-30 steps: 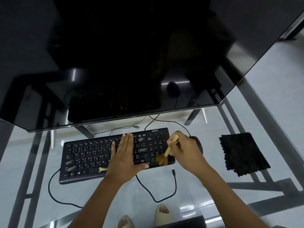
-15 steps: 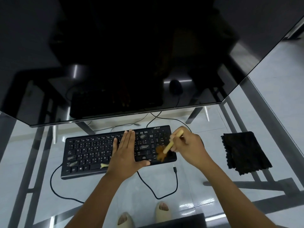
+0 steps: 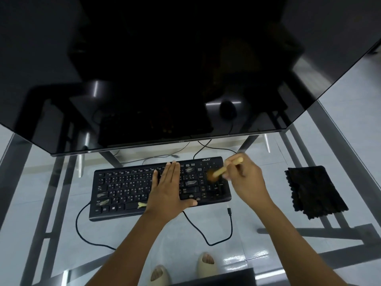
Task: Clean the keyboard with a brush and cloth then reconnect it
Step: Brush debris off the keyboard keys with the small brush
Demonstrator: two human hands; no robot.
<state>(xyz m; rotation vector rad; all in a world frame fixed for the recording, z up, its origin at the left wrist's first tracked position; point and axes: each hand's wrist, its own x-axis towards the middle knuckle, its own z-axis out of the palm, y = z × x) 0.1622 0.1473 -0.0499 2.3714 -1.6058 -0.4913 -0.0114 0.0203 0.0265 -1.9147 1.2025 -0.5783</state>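
A black keyboard (image 3: pixel 123 188) lies on a glass desk (image 3: pixel 257 205), under the monitor's lower edge. My left hand (image 3: pixel 168 190) rests flat on its middle keys, fingers together, holding nothing. My right hand (image 3: pixel 246 176) grips a small brush (image 3: pixel 221 171) with a pale wooden handle; its brown bristles touch the number pad at the keyboard's right end. The brush is blurred. The keyboard's cable (image 3: pixel 208 242) loops over the desk and its plug (image 3: pixel 229 211) lies loose near the right front corner. A folded black cloth (image 3: pixel 315 190) lies to the right.
A large dark monitor (image 3: pixel 165 69) fills the upper view and overhangs the desk. A second thin cable (image 3: pixel 160 156) lies behind the keyboard. Below the glass I see the desk frame and my two feet in pale slippers (image 3: pixel 206 265). A dark object (image 3: pixel 226 278) sits at the bottom edge.
My right hand has swept the brush from the keyboard's lower right corner up toward the top of the number pad. My left hand stays flat on the keys.
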